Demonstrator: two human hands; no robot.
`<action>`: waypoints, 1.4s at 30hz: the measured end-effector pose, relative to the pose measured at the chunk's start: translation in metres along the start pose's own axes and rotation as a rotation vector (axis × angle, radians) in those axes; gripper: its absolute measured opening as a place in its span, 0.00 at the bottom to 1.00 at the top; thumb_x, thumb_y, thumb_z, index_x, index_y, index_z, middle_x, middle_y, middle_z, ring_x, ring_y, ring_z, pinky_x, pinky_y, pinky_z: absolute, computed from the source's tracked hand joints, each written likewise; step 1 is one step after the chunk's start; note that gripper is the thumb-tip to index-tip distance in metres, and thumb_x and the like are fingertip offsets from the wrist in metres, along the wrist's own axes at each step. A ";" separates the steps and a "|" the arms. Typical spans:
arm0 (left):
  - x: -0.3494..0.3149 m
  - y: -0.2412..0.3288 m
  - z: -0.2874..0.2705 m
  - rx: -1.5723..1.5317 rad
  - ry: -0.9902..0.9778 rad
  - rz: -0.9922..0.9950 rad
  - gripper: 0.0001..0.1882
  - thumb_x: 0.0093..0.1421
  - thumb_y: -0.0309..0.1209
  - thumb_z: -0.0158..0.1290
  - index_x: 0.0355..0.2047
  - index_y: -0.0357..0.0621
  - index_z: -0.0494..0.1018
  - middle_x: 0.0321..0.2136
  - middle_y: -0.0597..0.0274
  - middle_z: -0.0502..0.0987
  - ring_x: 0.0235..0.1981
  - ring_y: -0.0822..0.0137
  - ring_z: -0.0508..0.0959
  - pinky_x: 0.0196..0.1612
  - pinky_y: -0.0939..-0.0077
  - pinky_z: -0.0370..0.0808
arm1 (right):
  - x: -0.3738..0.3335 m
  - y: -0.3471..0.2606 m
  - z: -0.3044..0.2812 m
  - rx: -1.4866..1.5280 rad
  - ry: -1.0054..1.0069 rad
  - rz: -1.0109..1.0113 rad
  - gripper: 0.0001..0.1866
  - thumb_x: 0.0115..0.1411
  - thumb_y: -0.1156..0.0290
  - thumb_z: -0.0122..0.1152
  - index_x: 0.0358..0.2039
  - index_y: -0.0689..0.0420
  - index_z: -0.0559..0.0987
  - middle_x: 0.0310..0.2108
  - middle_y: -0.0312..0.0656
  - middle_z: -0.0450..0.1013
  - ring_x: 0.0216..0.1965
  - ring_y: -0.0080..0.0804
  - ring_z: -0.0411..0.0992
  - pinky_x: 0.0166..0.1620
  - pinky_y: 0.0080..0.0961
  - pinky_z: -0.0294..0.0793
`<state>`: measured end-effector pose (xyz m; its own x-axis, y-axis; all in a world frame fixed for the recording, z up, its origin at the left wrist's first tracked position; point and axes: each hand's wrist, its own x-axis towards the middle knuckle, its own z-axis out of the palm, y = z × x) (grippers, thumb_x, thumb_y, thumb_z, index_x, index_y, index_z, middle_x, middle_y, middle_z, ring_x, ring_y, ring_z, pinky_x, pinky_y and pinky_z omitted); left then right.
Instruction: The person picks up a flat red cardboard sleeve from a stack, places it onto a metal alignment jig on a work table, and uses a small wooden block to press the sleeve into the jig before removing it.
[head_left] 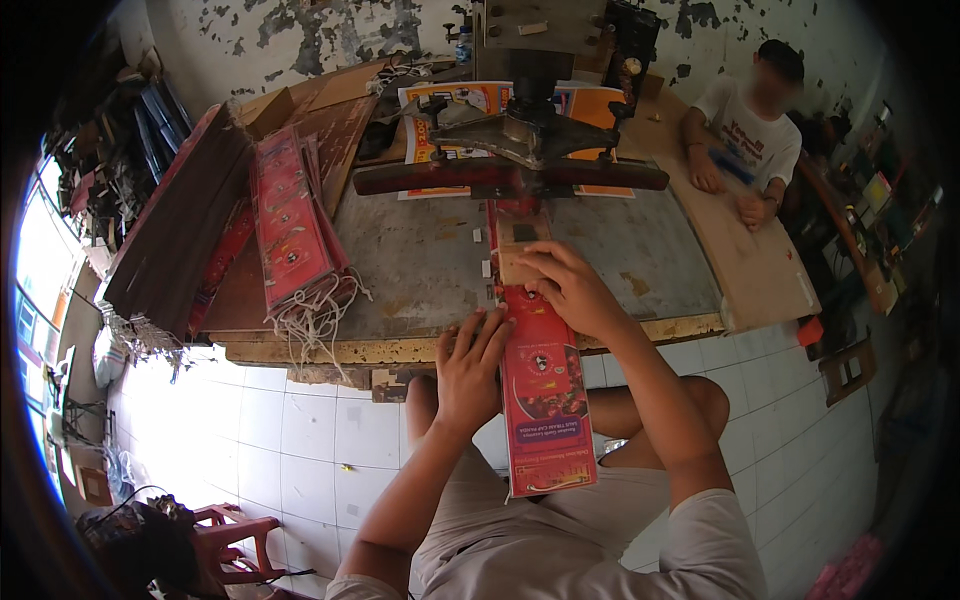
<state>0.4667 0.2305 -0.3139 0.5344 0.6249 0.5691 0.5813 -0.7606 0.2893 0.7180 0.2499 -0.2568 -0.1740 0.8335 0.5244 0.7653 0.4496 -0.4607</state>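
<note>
A long red printed card strip runs from under the press out over the table's front edge, above my lap. My left hand lies along the strip's left edge, its fingers stretched out and its fingertips touching it. On the strip's far part sits a small flat tan block. My right hand reaches over from the right, with its bent fingers closed on the block's right edge. Just beyond the block, the dark crossbar of the press hangs over the strip's far end.
Left on the table lie a stack of similar red strips with white strings and a tall dark stack of boards. Printed orange sheets lie behind the press. A person sits at the right. A red stool stands lower left.
</note>
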 end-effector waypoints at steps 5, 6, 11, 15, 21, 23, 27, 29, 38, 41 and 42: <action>0.000 -0.001 -0.001 0.029 -0.006 -0.007 0.31 0.66 0.37 0.60 0.69 0.50 0.74 0.73 0.63 0.74 0.75 0.54 0.70 0.74 0.41 0.61 | 0.013 0.006 0.007 -0.058 0.031 -0.037 0.23 0.67 0.77 0.71 0.62 0.57 0.84 0.64 0.44 0.75 0.65 0.50 0.75 0.67 0.45 0.77; 0.000 -0.001 -0.001 0.028 -0.010 -0.009 0.31 0.66 0.37 0.60 0.69 0.50 0.74 0.73 0.63 0.74 0.75 0.54 0.70 0.74 0.42 0.61 | 0.012 0.006 0.008 -0.077 0.036 -0.049 0.22 0.67 0.77 0.71 0.62 0.58 0.84 0.64 0.44 0.75 0.65 0.50 0.75 0.67 0.45 0.77; 0.001 0.000 -0.001 0.038 -0.019 -0.014 0.31 0.66 0.36 0.60 0.70 0.51 0.74 0.74 0.64 0.74 0.75 0.56 0.71 0.73 0.44 0.62 | 0.011 0.000 0.006 -0.046 0.054 -0.017 0.21 0.66 0.74 0.73 0.59 0.59 0.84 0.63 0.43 0.75 0.64 0.49 0.74 0.67 0.45 0.77; -0.001 0.000 -0.002 0.056 -0.020 -0.021 0.31 0.66 0.37 0.60 0.70 0.51 0.74 0.73 0.65 0.75 0.74 0.57 0.72 0.72 0.45 0.62 | 0.005 -0.005 0.004 -0.123 0.117 -0.016 0.22 0.64 0.75 0.76 0.58 0.56 0.85 0.61 0.42 0.77 0.62 0.49 0.76 0.64 0.45 0.79; -0.001 0.002 -0.002 0.027 -0.029 -0.036 0.30 0.66 0.38 0.61 0.68 0.51 0.75 0.73 0.65 0.76 0.74 0.58 0.73 0.72 0.46 0.62 | 0.006 0.004 0.004 -0.060 0.131 -0.018 0.19 0.63 0.78 0.76 0.55 0.58 0.86 0.59 0.41 0.78 0.61 0.46 0.77 0.63 0.43 0.80; 0.000 0.004 -0.003 0.001 -0.036 -0.046 0.30 0.67 0.37 0.59 0.70 0.51 0.75 0.74 0.65 0.75 0.75 0.57 0.72 0.72 0.46 0.62 | 0.007 0.003 0.003 -0.050 0.125 -0.001 0.20 0.62 0.79 0.76 0.55 0.58 0.86 0.59 0.41 0.78 0.60 0.46 0.77 0.62 0.42 0.80; 0.000 0.003 -0.002 0.015 -0.018 -0.039 0.29 0.67 0.38 0.60 0.69 0.51 0.76 0.73 0.65 0.76 0.74 0.57 0.73 0.72 0.46 0.62 | 0.007 0.003 0.003 -0.052 0.129 0.004 0.20 0.62 0.77 0.78 0.55 0.58 0.86 0.58 0.42 0.78 0.60 0.47 0.78 0.61 0.42 0.81; 0.000 0.001 -0.004 0.051 -0.012 -0.023 0.29 0.66 0.41 0.62 0.67 0.51 0.76 0.73 0.65 0.76 0.73 0.58 0.73 0.71 0.48 0.64 | 0.006 0.004 0.005 -0.056 0.151 0.023 0.21 0.63 0.74 0.78 0.56 0.58 0.85 0.59 0.43 0.78 0.60 0.48 0.79 0.61 0.43 0.82; -0.008 -0.007 0.006 0.028 0.014 0.017 0.36 0.62 0.41 0.66 0.71 0.50 0.74 0.75 0.64 0.74 0.76 0.58 0.71 0.75 0.47 0.63 | -0.029 -0.012 -0.008 -0.012 0.115 0.097 0.20 0.66 0.71 0.77 0.57 0.57 0.84 0.62 0.45 0.77 0.62 0.49 0.78 0.63 0.43 0.81; -0.033 -0.017 0.013 0.069 0.046 -0.015 0.39 0.60 0.41 0.69 0.72 0.51 0.74 0.76 0.64 0.73 0.77 0.58 0.69 0.76 0.47 0.61 | -0.073 -0.035 -0.036 0.174 0.056 0.155 0.19 0.67 0.71 0.76 0.57 0.57 0.85 0.62 0.44 0.78 0.62 0.46 0.79 0.64 0.42 0.81; -0.043 -0.020 0.015 0.088 0.068 -0.010 0.40 0.60 0.42 0.69 0.72 0.51 0.74 0.76 0.64 0.73 0.78 0.58 0.69 0.77 0.47 0.61 | -0.087 -0.034 -0.051 0.248 0.038 0.184 0.19 0.67 0.72 0.76 0.57 0.57 0.85 0.62 0.44 0.78 0.62 0.45 0.79 0.64 0.42 0.81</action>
<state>0.4415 0.2216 -0.3552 0.4869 0.6167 0.6186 0.6398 -0.7339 0.2281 0.7386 0.1452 -0.2500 -0.0196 0.8978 0.4400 0.6065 0.3606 -0.7087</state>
